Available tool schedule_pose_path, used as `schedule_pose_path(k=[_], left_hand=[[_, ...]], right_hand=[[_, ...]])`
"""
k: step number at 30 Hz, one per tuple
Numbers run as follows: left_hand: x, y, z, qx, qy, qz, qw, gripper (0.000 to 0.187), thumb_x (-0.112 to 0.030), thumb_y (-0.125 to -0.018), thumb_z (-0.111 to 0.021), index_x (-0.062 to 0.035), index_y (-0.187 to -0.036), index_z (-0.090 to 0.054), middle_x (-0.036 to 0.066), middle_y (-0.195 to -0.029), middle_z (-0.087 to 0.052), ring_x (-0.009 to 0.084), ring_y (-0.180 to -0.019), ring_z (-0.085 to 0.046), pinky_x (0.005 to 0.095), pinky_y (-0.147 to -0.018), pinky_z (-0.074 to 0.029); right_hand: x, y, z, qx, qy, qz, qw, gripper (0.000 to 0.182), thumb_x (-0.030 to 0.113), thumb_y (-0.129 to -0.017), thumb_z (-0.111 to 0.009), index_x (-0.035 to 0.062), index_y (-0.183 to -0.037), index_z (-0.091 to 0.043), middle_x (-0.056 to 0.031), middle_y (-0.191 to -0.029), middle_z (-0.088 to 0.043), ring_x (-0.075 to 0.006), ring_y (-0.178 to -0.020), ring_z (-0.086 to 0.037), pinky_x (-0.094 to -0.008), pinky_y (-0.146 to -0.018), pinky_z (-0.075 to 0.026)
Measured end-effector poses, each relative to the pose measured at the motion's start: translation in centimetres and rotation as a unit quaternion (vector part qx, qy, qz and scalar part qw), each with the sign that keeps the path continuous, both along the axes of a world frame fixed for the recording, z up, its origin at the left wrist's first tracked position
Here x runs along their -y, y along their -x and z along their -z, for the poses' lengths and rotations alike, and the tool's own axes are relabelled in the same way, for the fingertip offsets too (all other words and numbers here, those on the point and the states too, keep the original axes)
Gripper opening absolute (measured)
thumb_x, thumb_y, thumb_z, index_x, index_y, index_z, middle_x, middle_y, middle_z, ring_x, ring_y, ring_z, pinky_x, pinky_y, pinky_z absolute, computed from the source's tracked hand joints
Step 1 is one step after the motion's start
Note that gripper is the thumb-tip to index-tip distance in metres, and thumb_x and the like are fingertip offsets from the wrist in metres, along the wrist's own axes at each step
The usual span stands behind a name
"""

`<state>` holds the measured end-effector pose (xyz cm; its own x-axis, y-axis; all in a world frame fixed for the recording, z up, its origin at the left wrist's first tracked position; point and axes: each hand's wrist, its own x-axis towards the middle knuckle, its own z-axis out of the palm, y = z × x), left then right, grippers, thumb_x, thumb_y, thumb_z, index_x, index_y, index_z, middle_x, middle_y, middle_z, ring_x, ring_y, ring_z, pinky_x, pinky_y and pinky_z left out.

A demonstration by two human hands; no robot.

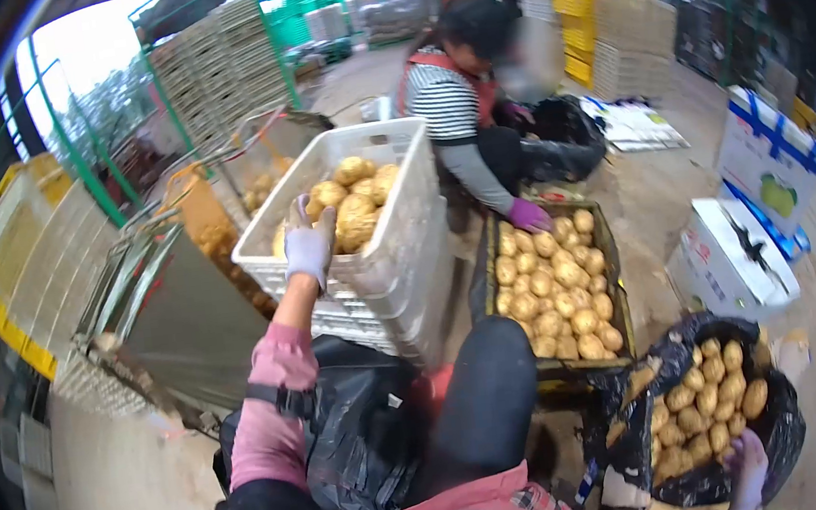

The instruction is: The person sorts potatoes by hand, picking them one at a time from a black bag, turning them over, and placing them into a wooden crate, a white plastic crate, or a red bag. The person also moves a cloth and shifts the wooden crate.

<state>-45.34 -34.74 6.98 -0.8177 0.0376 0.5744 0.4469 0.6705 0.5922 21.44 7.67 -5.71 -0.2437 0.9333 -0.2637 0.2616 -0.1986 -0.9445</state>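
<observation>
My left hand (309,244), in a pale glove, reaches over the near rim of a white plastic crate (398,256). Its fingers are apart beside the potatoes (357,200) inside, and nothing shows in its grip. At the lower right, my right hand (749,470), also gloved, is at the edge of a carton lined with a black plastic bag (784,444). Potatoes (704,408) lie in rows in that carton, close to the fingertips. The fingers look slightly spread, with no potato visible in them.
A co-worker (451,99) bends over a shallow crate of potatoes (558,288), one purple-gloved hand (528,215) at its far edge. Printed cartons (730,253) stand at right. A black bag (363,431) lies beside my leg. Stacked crates (226,69) rise behind.
</observation>
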Motion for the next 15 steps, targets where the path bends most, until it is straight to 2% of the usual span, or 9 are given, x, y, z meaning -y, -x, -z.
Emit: schedule_pose_path(k=[1,3,4,5,6,8,10,13,15], left_hand=[[-1.6,-1.4,0.5,-0.013,-0.021,0.079,0.997,0.063,-0.034,-0.091,-0.065,-0.0017,-0.141,-0.045,0.026,-0.132,-0.057,0.035,-0.124,-0.054,0.0396,-0.105,-0.042],[-7.7,-6.4,2.0,0.058,-0.109,0.267,0.956,0.053,-0.027,-0.096,-0.061,0.0,-0.139,-0.047,0.018,-0.132,-0.057,0.0262,-0.121,-0.055,0.0351,-0.102,-0.043],[-11.0,-10.3,2.1,0.149,-0.167,0.359,0.906,0.048,-0.023,-0.098,-0.06,0.0011,-0.138,-0.048,0.014,-0.132,-0.057,0.0208,-0.12,-0.054,0.0324,-0.101,-0.043],[-14.2,-13.7,2.7,0.213,-0.176,0.437,0.856,0.046,-0.02,-0.098,-0.06,0.0016,-0.137,-0.049,0.011,-0.131,-0.057,0.0173,-0.118,-0.053,0.0305,-0.1,-0.043],[-16.6,-16.9,3.5,0.278,-0.181,0.5,0.8,0.044,-0.017,-0.099,-0.06,0.0021,-0.137,-0.05,0.008,-0.13,-0.056,0.0137,-0.116,-0.051,0.0286,-0.099,-0.043],[-21.0,-23.0,5.2,0.339,-0.133,0.579,0.73,0.044,-0.013,-0.097,-0.062,0.0033,-0.136,-0.05,0.005,-0.127,-0.057,0.0112,-0.114,-0.051,0.0262,-0.098,-0.042],[-24.0,-27.2,6.9,0.329,0.003,0.659,0.676,0.046,-0.016,-0.098,-0.06,0.0024,-0.139,-0.048,0.008,-0.135,-0.055,0.016,-0.125,-0.049,0.0299,-0.108,-0.036],[-27.1,-31.6,8.7,0.378,0.063,0.73,0.565,0.048,-0.016,-0.097,-0.063,0.0001,-0.14,-0.048,0.009,-0.132,-0.056,0.0175,-0.127,-0.049,0.0319,-0.107,-0.039],[-28.8,-33.0,10.1,0.382,0.113,0.747,0.532,0.047,-0.016,-0.097,-0.062,0.0006,-0.138,-0.049,0.01,-0.131,-0.058,0.0183,-0.122,-0.053,0.0318,-0.104,-0.042]], right_hand=[[-2.9,-2.0,3.5,-0.045,-0.007,-0.152,0.987,0.041,0.017,-0.095,-0.062,0.0069,-0.134,-0.055,-0.0036,-0.107,-0.065,-0.0096,-0.074,-0.06,-0.023,-0.06,-0.049],[0.9,3.1,1.9,0.099,-0.133,-0.199,0.966,0.061,-0.003,-0.084,-0.065,0.0018,-0.141,-0.047,-0.0129,-0.131,-0.059,-0.023,-0.113,-0.061,-0.0287,-0.094,-0.05],[-0.6,2.2,6.0,0.237,-0.29,-0.245,0.894,0.074,0.0,-0.074,-0.073,0.0037,-0.143,-0.046,-0.0178,-0.135,-0.056,-0.0295,-0.125,-0.054,-0.035,-0.105,-0.044],[1.1,4.0,2.3,0.383,-0.24,-0.313,0.835,0.08,0.012,-0.071,-0.075,0.0073,-0.145,-0.044,-0.0217,-0.139,-0.053,-0.0366,-0.132,-0.048,-0.0404,-0.111,-0.039],[0.6,3.1,4.5,0.454,-0.188,-0.329,0.806,0.086,0.029,-0.068,-0.076,0.0112,-0.146,-0.045,-0.0239,-0.14,-0.051,-0.0385,-0.131,-0.049,-0.0473,-0.111,-0.037],[0.5,2.1,5.5,0.621,-0.036,-0.402,0.672,0.054,0.025,-0.071,-0.068,0.0143,-0.124,-0.068,-0.0187,-0.127,-0.065,-0.0361,-0.126,-0.056,-0.0608,-0.112,-0.032],[-0.2,-2.6,9.1,0.626,-0.043,-0.313,0.713,0.035,0.023,-0.074,-0.066,0.0137,-0.106,-0.076,-0.0172,-0.109,-0.072,-0.035,-0.111,-0.065,-0.0533,-0.106,-0.042],[2.2,-6.8,3.8,0.452,-0.095,-0.25,0.851,0.027,0.011,-0.076,-0.061,0.01,-0.098,-0.076,-0.0186,-0.093,-0.072,-0.035,-0.092,-0.069,-0.039,-0.082,-0.055],[3.7,-7.7,1.0,0.469,-0.096,-0.236,0.846,0.028,0.009,-0.073,-0.061,0.0091,-0.096,-0.076,-0.0171,-0.09,-0.072,-0.0348,-0.087,-0.07,-0.0386,-0.08,-0.055]])
